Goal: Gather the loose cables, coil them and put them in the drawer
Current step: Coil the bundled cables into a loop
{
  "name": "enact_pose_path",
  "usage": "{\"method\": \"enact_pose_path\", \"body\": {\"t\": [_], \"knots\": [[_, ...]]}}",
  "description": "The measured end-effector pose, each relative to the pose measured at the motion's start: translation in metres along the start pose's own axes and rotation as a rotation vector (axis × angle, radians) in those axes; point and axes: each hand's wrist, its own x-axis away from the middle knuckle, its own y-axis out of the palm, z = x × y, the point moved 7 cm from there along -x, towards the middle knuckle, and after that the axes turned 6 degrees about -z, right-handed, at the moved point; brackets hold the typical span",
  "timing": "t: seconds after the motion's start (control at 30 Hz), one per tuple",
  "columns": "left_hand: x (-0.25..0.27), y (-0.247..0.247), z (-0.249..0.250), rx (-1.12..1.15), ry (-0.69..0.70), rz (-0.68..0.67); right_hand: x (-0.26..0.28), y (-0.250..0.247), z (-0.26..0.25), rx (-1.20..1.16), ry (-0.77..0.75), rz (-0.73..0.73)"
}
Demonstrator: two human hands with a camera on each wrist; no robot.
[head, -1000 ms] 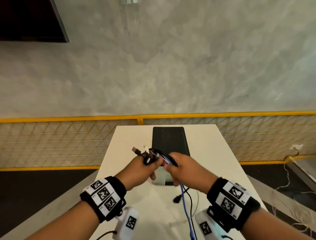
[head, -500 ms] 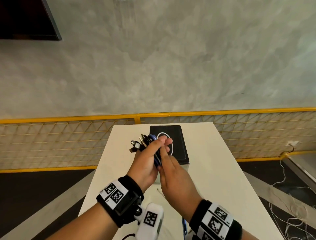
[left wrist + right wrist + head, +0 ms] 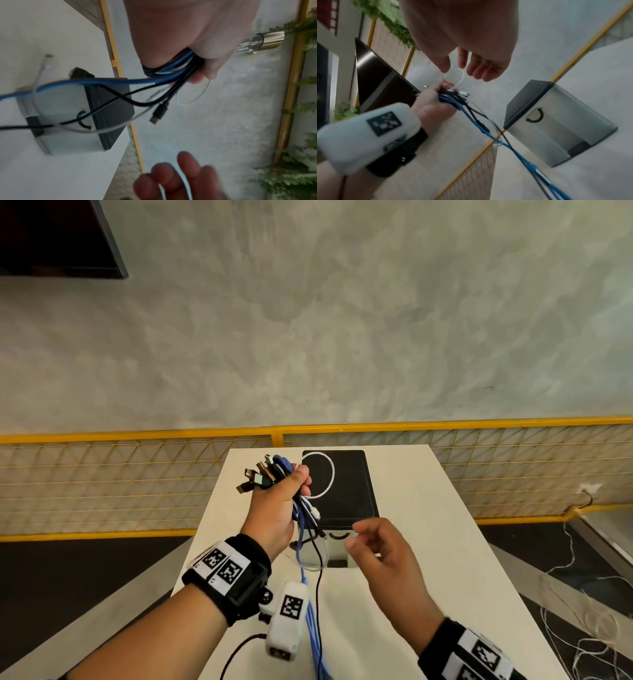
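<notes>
My left hand (image 3: pixel 279 510) (image 3: pixel 197 44) (image 3: pixel 435 106) grips a bundle of cables (image 3: pixel 274 474) (image 3: pixel 171 67) (image 3: pixel 452 97) above the white table (image 3: pixel 428 594): blue, black and white ones with several plugs fanning out at the top. A white loop (image 3: pixel 325 474) sticks out over the box. Their loose lengths (image 3: pixel 313 628) hang down to the table. My right hand (image 3: pixel 380 549) (image 3: pixel 471 54) hovers beside them with fingers relaxed and holds nothing. The small drawer box (image 3: pixel 342 501) (image 3: pixel 77 121) (image 3: pixel 556 121), black top and grey front with a curved handle, stands closed on the table.
A yellow-framed mesh fence (image 3: pixel 102 484) runs behind the table, with a grey wall beyond. Thin white cords (image 3: pixel 582 628) lie on the floor at the right. A dark panel (image 3: pixel 51 234) hangs at the upper left.
My right hand has let go of the bundle and drawn back toward me and to the right. My left hand keeps the cables raised; a white loop now stands out.
</notes>
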Motion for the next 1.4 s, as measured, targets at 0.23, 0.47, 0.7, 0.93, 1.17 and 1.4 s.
{"method": "enact_pose_path", "body": {"t": [0.23,0.47,0.7,0.93,1.17,1.4], "knots": [[0.018,0.013,-0.013,-0.153,0.038,0.068,0.015,0.06,0.017,-0.656,0.579,-0.43],[0.051,0.031,-0.045,-0.113,-0.165,-0.084,-0.008,0.063,0.03,-1.061,0.809,-0.347],[0.071,0.03,-0.055,0.064,-0.4,-0.344,-0.002,0.06,0.035,-0.996,0.732,-0.253],[0.086,0.031,-0.047,0.216,-0.571,-0.647,-0.002,0.053,0.007,-0.947,0.358,-0.46],[0.076,0.018,-0.032,-0.139,-0.522,-0.546,-0.004,0.041,-0.01,-0.78,0.161,-0.507],[0.062,0.012,-0.008,-0.618,-0.097,-0.584,-0.01,0.036,-0.007,-0.563,0.181,-0.46]]}}
